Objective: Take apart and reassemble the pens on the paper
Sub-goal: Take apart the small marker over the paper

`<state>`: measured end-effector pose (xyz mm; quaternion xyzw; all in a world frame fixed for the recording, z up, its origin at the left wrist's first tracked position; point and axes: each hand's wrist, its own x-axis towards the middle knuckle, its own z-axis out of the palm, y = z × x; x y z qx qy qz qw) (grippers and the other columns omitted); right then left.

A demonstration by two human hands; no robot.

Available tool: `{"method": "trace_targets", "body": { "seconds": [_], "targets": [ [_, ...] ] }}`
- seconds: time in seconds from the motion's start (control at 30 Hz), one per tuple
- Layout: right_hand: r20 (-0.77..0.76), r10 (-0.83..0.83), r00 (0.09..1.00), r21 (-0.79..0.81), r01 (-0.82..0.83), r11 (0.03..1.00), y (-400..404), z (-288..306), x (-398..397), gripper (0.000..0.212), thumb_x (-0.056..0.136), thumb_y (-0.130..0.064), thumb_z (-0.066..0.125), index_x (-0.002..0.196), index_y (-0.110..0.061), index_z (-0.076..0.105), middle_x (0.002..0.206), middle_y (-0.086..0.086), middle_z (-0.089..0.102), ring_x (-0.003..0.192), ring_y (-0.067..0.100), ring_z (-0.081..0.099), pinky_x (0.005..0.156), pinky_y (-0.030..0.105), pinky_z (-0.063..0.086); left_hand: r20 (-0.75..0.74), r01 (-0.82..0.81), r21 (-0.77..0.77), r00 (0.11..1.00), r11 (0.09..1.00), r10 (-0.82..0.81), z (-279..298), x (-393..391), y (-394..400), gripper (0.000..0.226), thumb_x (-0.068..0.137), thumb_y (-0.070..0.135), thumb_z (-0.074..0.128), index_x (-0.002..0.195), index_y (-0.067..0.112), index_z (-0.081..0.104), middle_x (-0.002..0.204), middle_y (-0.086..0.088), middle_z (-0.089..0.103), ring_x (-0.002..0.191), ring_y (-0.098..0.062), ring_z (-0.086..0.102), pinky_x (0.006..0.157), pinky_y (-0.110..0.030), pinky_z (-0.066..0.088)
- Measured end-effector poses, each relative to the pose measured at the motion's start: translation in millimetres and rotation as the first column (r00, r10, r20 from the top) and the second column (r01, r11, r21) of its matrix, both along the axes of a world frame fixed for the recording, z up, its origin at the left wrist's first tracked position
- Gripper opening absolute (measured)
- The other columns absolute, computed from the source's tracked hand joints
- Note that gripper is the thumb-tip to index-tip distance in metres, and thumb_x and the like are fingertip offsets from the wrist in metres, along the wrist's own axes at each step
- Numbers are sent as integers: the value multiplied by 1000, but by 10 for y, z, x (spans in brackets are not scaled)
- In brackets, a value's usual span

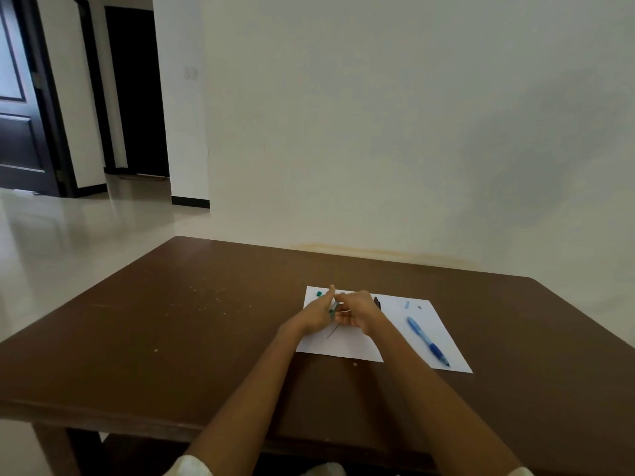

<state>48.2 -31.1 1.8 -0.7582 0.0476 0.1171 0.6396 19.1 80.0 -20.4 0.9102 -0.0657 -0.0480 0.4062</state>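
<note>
A white sheet of paper (405, 341) lies on the brown table. My left hand (318, 312) and my right hand (357, 312) meet over the paper's left half, both closed on a green pen (333, 309) whose thin refill sticks out below toward me. A small green part (319, 294) lies at the paper's far left corner. A blue pen (427, 340) lies along the right half of the paper, with a small light-blue part (407, 305) and a tiny grey part (419, 307) beyond it. A dark pen piece (377, 301) shows just behind my right hand.
The brown table (206, 338) stands against a white wall, its near edge close to me. Pale specks are scattered on its left half. A tiled floor and dark doors are at the far left.
</note>
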Motion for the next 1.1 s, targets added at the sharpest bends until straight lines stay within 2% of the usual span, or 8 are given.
{"method": "trace_targets", "body": {
  "seconds": [0.13,0.27,0.37,0.47,0.57,0.67,0.93,1.1],
  "targets": [
    [-19,-19,1000,75,20,997,-46,-16,-1,27,92,-14,61,113,2,57,76,12,61,61,18,61,48,22,54,-14,4,81,1000,997,-3,9,45,16,67,98,5,34,149,13,-8,153,-15,23,133,-29,35,107,-35,31],
    [-8,1,1000,127,0,992,-105,2,-2,30,92,-10,59,116,8,57,76,13,60,59,18,59,54,24,55,-33,-63,-83,998,995,61,66,68,120,64,93,-7,33,149,7,6,156,-13,15,143,-26,20,113,-33,23],
    [-15,-9,1000,131,11,991,-129,25,0,30,93,-12,59,116,6,58,80,14,60,62,17,59,57,24,55,92,-134,-86,986,987,142,101,94,269,51,92,1,49,141,5,36,143,-15,42,131,-25,41,105,-34,36],
    [-17,-25,1000,114,27,993,-136,30,5,31,93,-15,59,117,5,58,82,14,60,64,17,60,60,25,56,119,-59,139,992,989,43,163,123,465,41,85,18,65,125,11,57,117,-8,61,104,-19,56,87,-28,43],
    [-28,-41,999,87,43,995,-125,24,-1,32,92,-16,60,118,2,58,80,13,60,63,17,61,60,25,56,-45,81,324,997,943,-70,230,123,520,47,80,34,71,122,18,58,113,-2,58,100,-14,50,86,-27,40],
    [-36,-45,998,83,48,995,-118,6,-15,33,92,-16,61,120,2,57,79,13,59,62,17,60,66,27,56,-112,126,391,990,912,-89,254,151,447,49,76,40,73,119,22,58,108,0,53,102,-16,50,86,-28,40],
    [-26,-41,999,17,42,999,-155,19,7,34,92,-16,60,121,3,56,96,19,61,61,17,58,68,27,55,-166,109,319,984,942,-58,231,245,412,31,76,27,76,100,26,56,96,4,42,83,-12,45,61,-20,42],
    [55,-41,998,-139,49,989,-113,-7,71,30,92,-17,60,112,6,60,75,13,60,56,17,59,73,32,58,-158,103,302,986,948,-57,203,259,429,25,76,26,75,90,28,55,88,7,42,75,-9,44,60,-20,40]
  ]
}}
